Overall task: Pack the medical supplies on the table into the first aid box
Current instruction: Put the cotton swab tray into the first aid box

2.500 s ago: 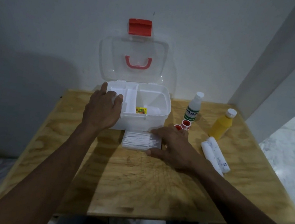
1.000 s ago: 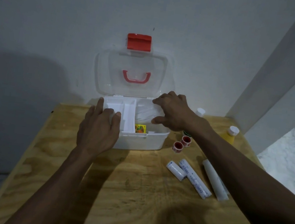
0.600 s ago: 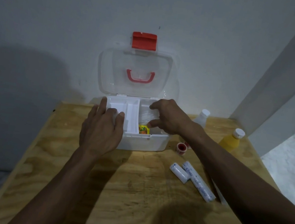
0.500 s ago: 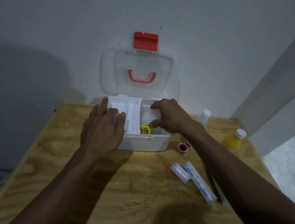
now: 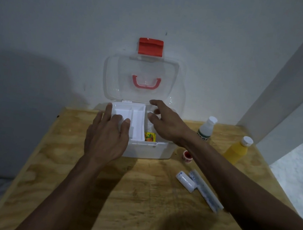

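Two arms: both reach forward from the bottom edge over the wooden table.
Bandage rolls: a short white roll lies touching a longer wrapped one, on the table to the right, partly under the right forearm.
Tape roll: a small red-centred roll sits just right of the box, close to the right wrist.
Left hand: fingers spread and draped over the front left corner of the first aid box, fingertips resting on the white tray inside; steadying, gripping nothing.
Right hand: hovering over the box's right compartment, fingers loosely open and spread, nothing in them.
Inside the box: a small yellow and orange packet shows in the right compartment; something white lies beneath the right hand, too hidden to name.
Bottles: a white bottle stands behind the right forearm; a yellow bottle stands further right, apart from it.
Lid: clear, upright against the wall, red handle and red latch on top.
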Motion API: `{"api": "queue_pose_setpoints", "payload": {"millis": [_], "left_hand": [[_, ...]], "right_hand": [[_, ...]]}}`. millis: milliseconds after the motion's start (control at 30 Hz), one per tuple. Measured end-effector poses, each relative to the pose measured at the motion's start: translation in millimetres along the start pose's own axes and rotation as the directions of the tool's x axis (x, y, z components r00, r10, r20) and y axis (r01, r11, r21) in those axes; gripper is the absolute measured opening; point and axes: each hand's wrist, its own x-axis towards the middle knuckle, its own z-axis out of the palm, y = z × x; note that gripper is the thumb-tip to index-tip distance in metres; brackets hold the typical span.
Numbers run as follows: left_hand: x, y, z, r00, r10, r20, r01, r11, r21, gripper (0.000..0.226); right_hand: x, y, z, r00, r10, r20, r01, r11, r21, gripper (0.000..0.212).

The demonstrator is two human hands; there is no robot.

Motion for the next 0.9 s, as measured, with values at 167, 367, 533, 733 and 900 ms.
{"api": "queue_pose_setpoints", "payload": {"millis": [167,367,533,733,900], "left_hand": [[-0.3,-0.2,1.1,1.000,0.009,-0.014,-0.009,1.000,-0.007,0.063],[1.1,-0.4,1.1,1.000,0.012,-0.009,-0.012,1.000,0.006,0.066],[1.1,-0.2,1.7,1.000,0.018,-0.016,-0.018,1.000,0.010,0.065],[1.6,-1.5,2.3,1.000,0.019,-0.018,-0.018,1.000,0.020,0.066],[1.0,-1.5,1.3,1.000,0.013,-0.006,-0.013,0.999,0.030,0.067]], "right_hand": [[0.4,-0.1,3.5,0.998,-0.011,0.063,0.008,0.999,0.044,0.056],[2.5,-5.7,9.3,0.994,-0.009,0.112,0.000,0.997,0.082,0.051],[1.1,-10.5,10.8,0.989,-0.049,0.140,0.037,0.996,0.081,0.053],[-0.7,-9.4,12.5,0.996,-0.048,0.079,0.040,0.993,0.108,0.052],[-0.1,-8.8,13.9,0.997,-0.064,-0.042,0.067,0.995,0.073,0.048]]}}
